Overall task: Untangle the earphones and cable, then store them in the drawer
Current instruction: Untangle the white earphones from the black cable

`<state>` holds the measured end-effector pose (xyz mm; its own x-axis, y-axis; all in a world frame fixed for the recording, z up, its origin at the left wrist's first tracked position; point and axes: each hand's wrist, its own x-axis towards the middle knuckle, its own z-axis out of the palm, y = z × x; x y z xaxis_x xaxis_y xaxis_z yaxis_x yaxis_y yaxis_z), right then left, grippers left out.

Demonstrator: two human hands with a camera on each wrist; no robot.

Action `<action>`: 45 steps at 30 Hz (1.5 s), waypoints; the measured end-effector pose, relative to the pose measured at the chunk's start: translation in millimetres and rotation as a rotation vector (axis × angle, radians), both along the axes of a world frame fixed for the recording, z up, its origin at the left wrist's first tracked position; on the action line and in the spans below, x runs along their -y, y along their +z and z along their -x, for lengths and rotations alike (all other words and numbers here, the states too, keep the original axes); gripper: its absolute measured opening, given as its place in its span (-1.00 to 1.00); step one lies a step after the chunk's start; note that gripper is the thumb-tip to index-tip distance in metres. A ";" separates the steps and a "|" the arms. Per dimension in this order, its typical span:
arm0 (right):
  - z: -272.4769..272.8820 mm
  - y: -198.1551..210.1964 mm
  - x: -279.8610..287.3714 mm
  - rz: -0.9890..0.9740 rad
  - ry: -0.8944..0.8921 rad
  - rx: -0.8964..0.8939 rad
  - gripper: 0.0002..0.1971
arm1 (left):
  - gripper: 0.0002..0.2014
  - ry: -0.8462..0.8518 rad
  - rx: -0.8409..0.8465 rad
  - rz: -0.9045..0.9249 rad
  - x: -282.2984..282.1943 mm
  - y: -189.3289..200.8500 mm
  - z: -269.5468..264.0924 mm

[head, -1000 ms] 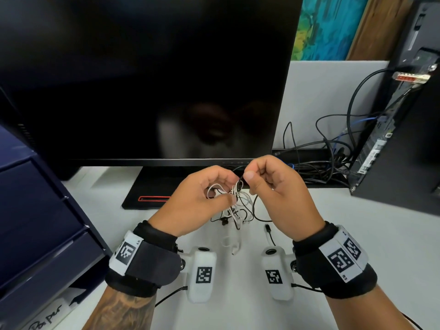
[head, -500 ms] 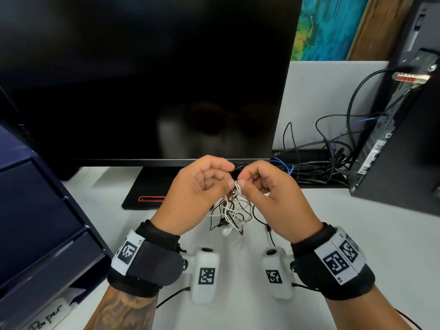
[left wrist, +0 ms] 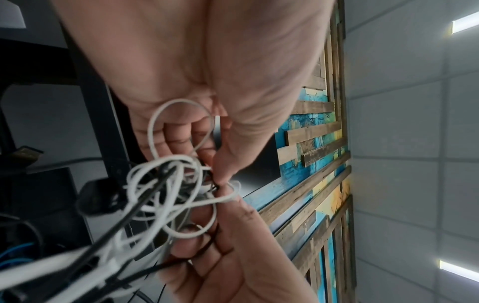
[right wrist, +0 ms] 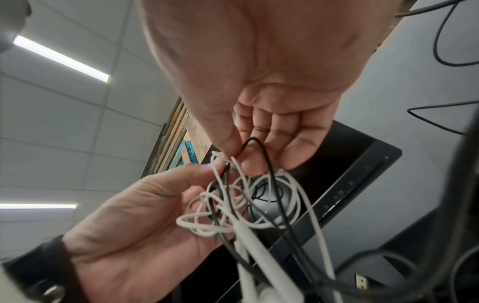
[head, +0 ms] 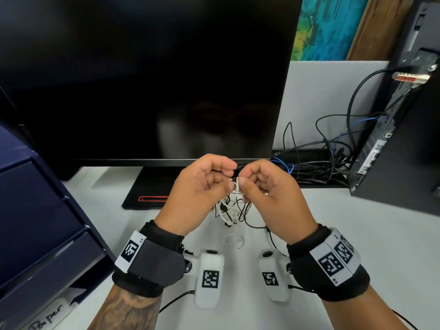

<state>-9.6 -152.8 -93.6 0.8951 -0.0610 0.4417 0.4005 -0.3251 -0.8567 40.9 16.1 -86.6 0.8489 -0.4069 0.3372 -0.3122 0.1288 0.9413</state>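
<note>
A knot of white earphone wire (head: pixel 232 206) and thin black cable (head: pixel 256 226) hangs above the white desk, held up between both hands. My left hand (head: pixel 202 186) pinches the top of the knot with thumb and forefinger, and my right hand (head: pixel 266 186) pinches it from the other side, fingertips almost touching. White loops (left wrist: pixel 168 184) and black strands (right wrist: pixel 269 174) cross each other below the fingers. One white earbud end (head: pixel 234 240) dangles down onto the desk. The blue drawer unit (head: pixel 40 222) stands at the left, its drawers closed.
A large dark monitor (head: pixel 147 79) stands right behind the hands, on a black base (head: pixel 147 194). A black computer tower (head: pixel 404 129) with a mass of plugged cables (head: pixel 321 163) fills the right. The white desk (head: pixel 369 234) lies under the hands.
Both hands have drawn closer together and shifted their pinch to the top of the knot. The tangle hangs lower and more bunched beneath the fingertips than a second ago.
</note>
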 end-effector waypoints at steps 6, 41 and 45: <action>1.8 2.6 1.5 0.036 0.021 -0.011 -0.89 | -0.74 0.084 0.029 0.026 0.4 1.3 0.0; 5.0 9.6 0.0 -0.065 0.038 -0.175 -0.81 | -0.86 0.147 0.315 -0.380 -3.7 1.3 4.1; 0.8 6.6 5.0 -0.053 -0.027 -0.232 -0.79 | -0.86 0.128 0.250 -0.295 -1.6 2.5 5.5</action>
<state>-10.4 -157.8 -86.9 0.9700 -0.1042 0.2195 0.1823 -0.2853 -0.9409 35.4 17.7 -84.0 0.8058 -0.4132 0.4242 -0.5320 -0.1905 0.8251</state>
